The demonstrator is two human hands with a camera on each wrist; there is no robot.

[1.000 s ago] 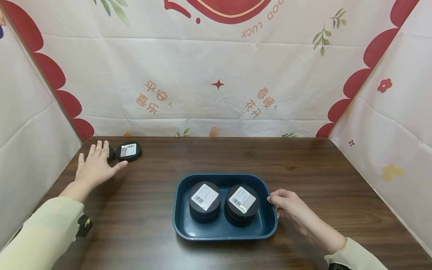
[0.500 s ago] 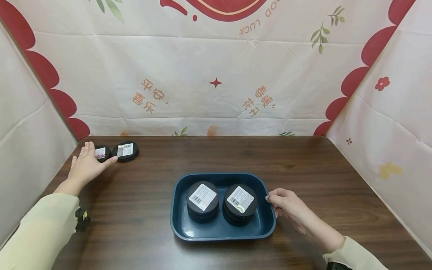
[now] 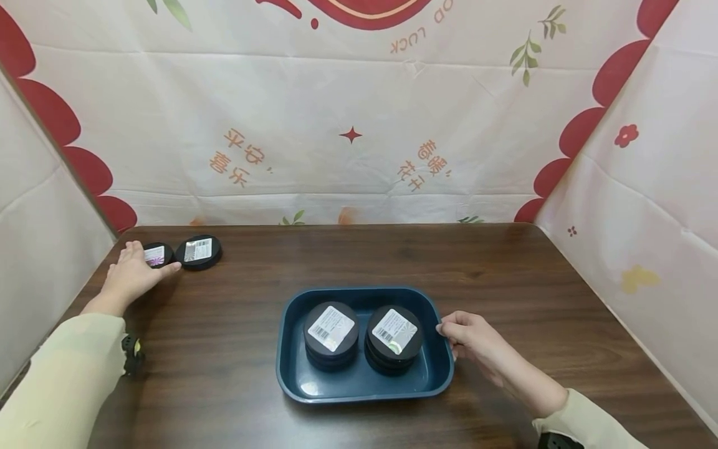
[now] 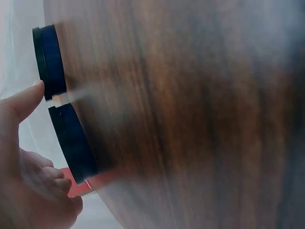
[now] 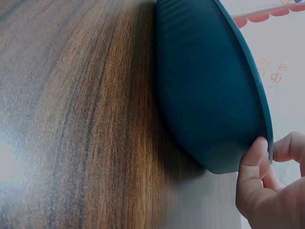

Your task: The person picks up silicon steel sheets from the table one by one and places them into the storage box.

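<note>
Two flat black round containers with white labels lie side by side at the table's far left: the left one (image 3: 157, 255) and the right one (image 3: 199, 252). My left hand (image 3: 128, 271) reaches over the left container, covering part of it. In the left wrist view its thumb (image 4: 31, 100) appears at the edge of the right container (image 4: 53, 62), and its loosely bent fingers lie beside the left container (image 4: 74, 143); contact is unclear. My right hand (image 3: 477, 343) pinches the right rim of a dark blue tray (image 3: 359, 394), thumb on one side of the rim, fingers on the other.
Inside the tray stand two stacks of similar black containers, a left stack (image 3: 331, 335) and a right stack (image 3: 394, 340). The brown wooden table (image 3: 224, 349) is bounded by a printed white cloth (image 3: 314, 125) at the back and sides.
My left hand has drawn its fingers closer together and shifted slightly left, uncovering more of the left container. The whole view has drifted a little. My right hand keeps its pinch on the tray rim.
</note>
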